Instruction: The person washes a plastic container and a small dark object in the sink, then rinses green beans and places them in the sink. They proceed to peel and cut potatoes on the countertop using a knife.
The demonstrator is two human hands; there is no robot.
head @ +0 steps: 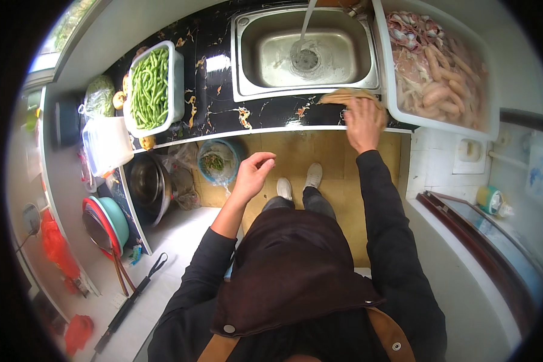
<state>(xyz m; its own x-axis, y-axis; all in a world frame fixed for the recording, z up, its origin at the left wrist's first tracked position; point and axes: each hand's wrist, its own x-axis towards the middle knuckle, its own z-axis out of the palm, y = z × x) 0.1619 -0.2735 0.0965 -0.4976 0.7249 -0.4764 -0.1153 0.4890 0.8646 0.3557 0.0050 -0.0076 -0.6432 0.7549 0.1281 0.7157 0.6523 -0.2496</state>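
Note:
My right hand lies over a tan cloth on the black marbled counter, just in front of the sink's right corner. The cloth is bunched under my palm and fingers. Empty and loosely curled, my left hand hangs in the air short of the counter, its thumb a little apart from the forefinger. Water runs from above into the stainless steel sink and falls near the drain.
A white tub of raw meat and sausage-like pieces stands right of the sink. Left on the counter is a tub of green beans. A blue bin stands on the floor, near metal bowls. Several basins lean farther left.

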